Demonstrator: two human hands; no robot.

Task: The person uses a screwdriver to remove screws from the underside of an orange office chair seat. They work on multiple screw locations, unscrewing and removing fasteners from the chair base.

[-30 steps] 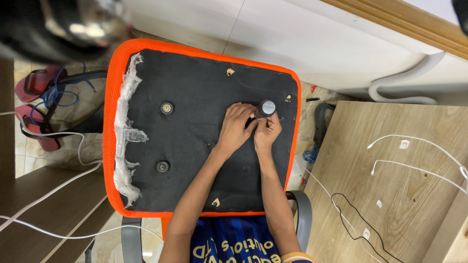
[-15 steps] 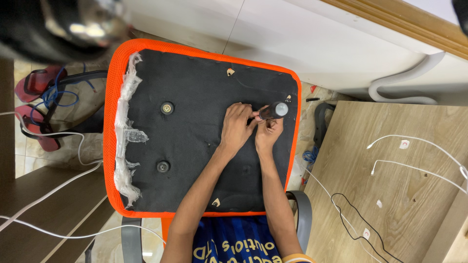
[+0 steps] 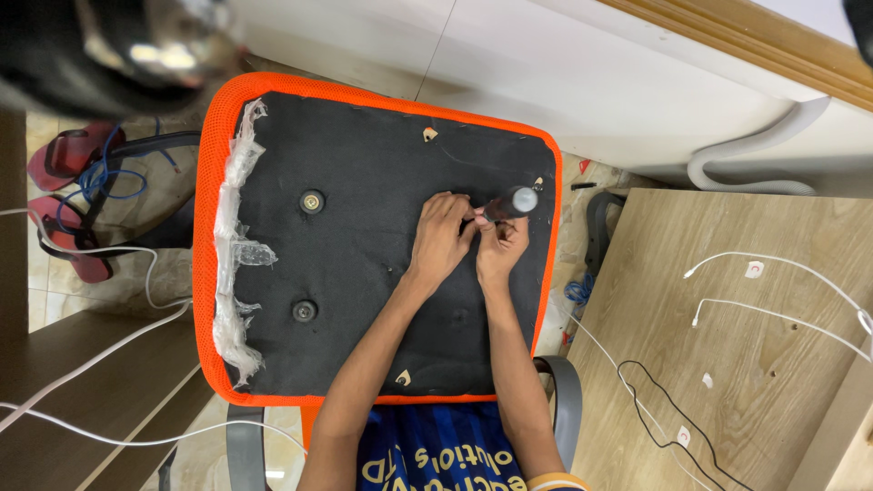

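On top of the upturned office-chair seat with its black fabric underside and orange mesh border (image 3: 364, 300) I see both hands working close together near the right edge. My left hand (image 3: 440, 238) lies knuckles up on the black cloth, fingers curled toward the tip of the tool; I cannot tell whether it pinches a small fastener there or only steadies the point. My right hand (image 3: 498, 250) is clenched around the lower part of a screwdriver with a dark handle and pale round end cap (image 3: 509, 204), which leans toward the far right corner of the seat.

I judge the screwdriver light and rigid, its handle probably smooth plastic, best gripped around the thick handle while the other hand guides the tip. The seat pan looks stiff under a thin, soft fabric skin, bulky rather than fragile, and is best held by its orange rim. Two round metal inserts (image 3: 312, 201) sit in the left half, and a strip of torn clear plastic wrap (image 3: 235, 236) runs ragged down the left border.

Beside the seat on the right lies a pale wood-grain board (image 3: 727, 364) with white and black cables draped over it; red sandals (image 3: 59, 209) rest on the floor at left
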